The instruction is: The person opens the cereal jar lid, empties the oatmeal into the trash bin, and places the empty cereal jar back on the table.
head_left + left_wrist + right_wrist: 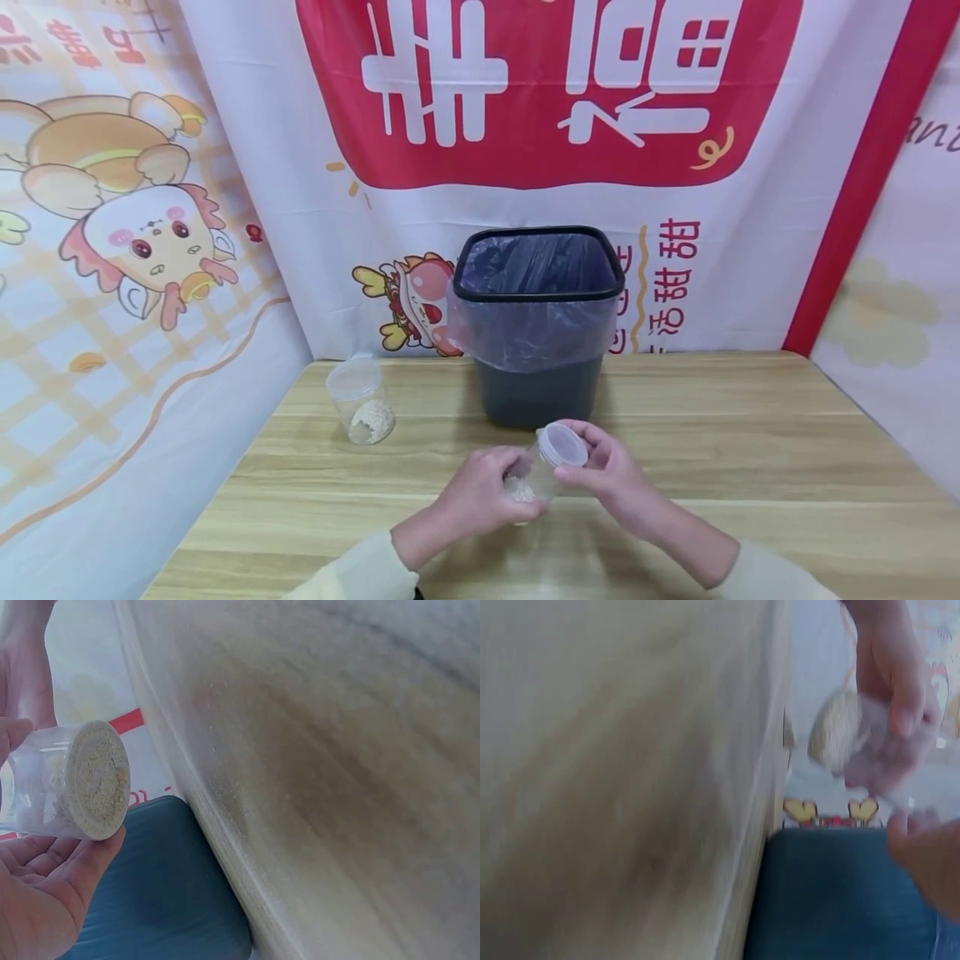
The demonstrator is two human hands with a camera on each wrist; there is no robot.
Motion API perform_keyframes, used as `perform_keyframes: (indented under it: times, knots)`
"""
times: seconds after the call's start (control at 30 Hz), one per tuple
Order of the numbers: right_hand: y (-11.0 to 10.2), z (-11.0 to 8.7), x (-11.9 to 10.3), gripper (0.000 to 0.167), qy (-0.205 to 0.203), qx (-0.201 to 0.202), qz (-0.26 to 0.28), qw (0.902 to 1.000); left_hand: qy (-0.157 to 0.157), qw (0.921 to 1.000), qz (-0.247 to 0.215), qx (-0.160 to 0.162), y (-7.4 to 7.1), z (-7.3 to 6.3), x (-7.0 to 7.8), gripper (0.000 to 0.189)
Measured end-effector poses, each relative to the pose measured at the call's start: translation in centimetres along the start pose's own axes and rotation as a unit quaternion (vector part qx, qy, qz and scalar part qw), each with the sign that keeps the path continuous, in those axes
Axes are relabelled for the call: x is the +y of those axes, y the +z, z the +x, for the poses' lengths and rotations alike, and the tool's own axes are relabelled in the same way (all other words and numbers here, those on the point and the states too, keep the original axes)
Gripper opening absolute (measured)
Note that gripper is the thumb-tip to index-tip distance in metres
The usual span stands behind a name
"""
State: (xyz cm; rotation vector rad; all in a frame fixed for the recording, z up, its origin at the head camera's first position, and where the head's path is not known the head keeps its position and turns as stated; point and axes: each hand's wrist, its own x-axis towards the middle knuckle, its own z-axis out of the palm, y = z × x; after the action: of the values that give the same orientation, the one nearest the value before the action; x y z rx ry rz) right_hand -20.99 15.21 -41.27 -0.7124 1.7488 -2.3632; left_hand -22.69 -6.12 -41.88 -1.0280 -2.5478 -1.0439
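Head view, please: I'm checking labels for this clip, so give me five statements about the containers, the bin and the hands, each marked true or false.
1. Both hands, left and right, hold one clear cylindrical plastic container. True.
2. That container is empty. False: pale, crumbly material lies at its base end.
3. The dark rectangular bin is lined with a translucent plastic bag. True.
4. A second clear cylindrical plastic container stands right of the bin. False: it stands left of it in the head view.
5. The held container stands upright on the table. False: it is tilted, in the hands.
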Motion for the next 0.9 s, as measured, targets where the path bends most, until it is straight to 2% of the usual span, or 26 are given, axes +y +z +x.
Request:
perform_keyframes:
  times: [0.1,0.17,0.27,0.33,0.43,0.53,0.63,0.7,0.77,0.9]
  knots:
    - [-1.1,0.2,-0.1,0.049,-0.006,-0.073,0.007,0.9973,0.000,1.0000,-0.004,-0.006,0.0,0.0,0.0,0.036]
    - [-1.5,0.3,-0.1,0.049,-0.006,-0.104,0.016,0.9944,0.002,1.0000,-0.004,-0.008,0.1,-0.1,-0.1,0.036]
    - [-1.5,0.3,-0.1,0.052,-0.007,-0.127,0.027,0.9915,0.007,0.9999,-0.002,-0.009,0.2,-0.2,-0.2,0.036]
    - [-1.4,0.2,-0.1,0.055,-0.007,-0.123,0.033,0.9918,0.007,0.9999,-0.004,-0.009,0.2,-0.2,-0.2,0.037]
    - [-0.8,0.1,-0.2,0.057,-0.013,-0.078,0.034,0.9963,0.004,1.0000,-0.007,-0.003,0.2,-0.1,-0.1,0.038]
    - [0.5,-0.2,-0.4,0.060,-0.014,0.017,0.026,0.9994,-0.001,1.0000,-0.003,0.005,0.1,0.0,0.1,0.041]
    - [2.2,-0.3,-0.6,0.060,-0.002,0.127,0.020,0.9917,-0.006,0.9999,0.004,0.009,0.1,0.0,0.2,0.041]
    - [3.1,-0.4,-0.6,0.058,0.009,0.183,0.016,0.9830,-0.007,0.9999,0.008,0.010,0.1,0.0,0.2,0.041]
    - [3.8,-0.5,-0.6,0.055,0.015,0.215,0.013,0.9764,-0.005,0.9999,0.010,0.012,0.1,0.0,0.3,0.040]
    - [4.3,-0.6,-0.3,0.051,0.018,0.240,0.002,0.9706,0.002,0.9998,0.015,0.015,0.3,0.1,0.3,0.037]
